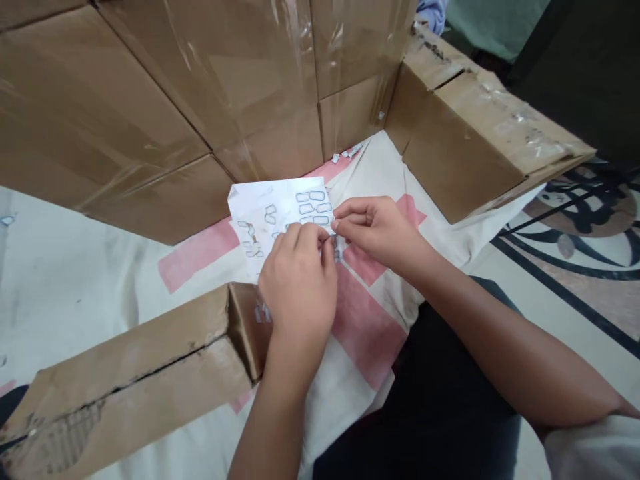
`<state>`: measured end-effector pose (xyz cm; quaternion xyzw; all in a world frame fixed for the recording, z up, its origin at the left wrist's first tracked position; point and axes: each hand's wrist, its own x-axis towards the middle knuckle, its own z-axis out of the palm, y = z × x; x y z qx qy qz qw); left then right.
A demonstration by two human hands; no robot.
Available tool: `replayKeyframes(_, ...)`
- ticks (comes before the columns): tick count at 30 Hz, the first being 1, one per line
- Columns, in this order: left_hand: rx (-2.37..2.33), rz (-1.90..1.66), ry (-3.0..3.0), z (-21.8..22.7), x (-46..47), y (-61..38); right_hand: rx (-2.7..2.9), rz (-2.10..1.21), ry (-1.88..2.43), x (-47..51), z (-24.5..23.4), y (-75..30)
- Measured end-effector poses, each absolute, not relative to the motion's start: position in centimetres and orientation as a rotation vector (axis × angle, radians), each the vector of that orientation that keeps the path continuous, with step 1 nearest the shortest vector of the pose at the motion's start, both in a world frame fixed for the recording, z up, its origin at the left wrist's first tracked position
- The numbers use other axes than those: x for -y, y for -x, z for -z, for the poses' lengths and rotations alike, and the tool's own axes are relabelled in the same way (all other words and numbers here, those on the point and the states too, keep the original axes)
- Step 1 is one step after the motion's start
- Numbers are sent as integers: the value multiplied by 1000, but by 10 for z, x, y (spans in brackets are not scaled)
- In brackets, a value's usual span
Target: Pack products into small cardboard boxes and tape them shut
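A white paper sheet [280, 207] with several small metal ring-like pieces laid on it rests on a white and pink cloth [370, 320]. My left hand [299, 283] hovers over the sheet's near edge, fingers curled and pinched together. My right hand [375, 230] meets it from the right, thumb and fingers pinched too. Both hands pinch a tiny piece [334, 245] between their fingertips; it is too small to name.
Taped cardboard walls stand at the back [200, 100] and right [465, 147]. A torn cardboard flap [130, 373] lies at the near left. A few more small metal pieces [350, 152] lie in the far corner. Patterned floor [575, 233] shows at right.
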<state>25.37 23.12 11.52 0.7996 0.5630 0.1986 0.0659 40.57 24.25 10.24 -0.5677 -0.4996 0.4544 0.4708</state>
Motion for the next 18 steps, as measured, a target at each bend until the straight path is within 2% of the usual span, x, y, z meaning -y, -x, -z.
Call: replayKeyframes(18,-1559,-603,-2531,-97,-246,-258,970,-1314,1465,-265,-90,-405)
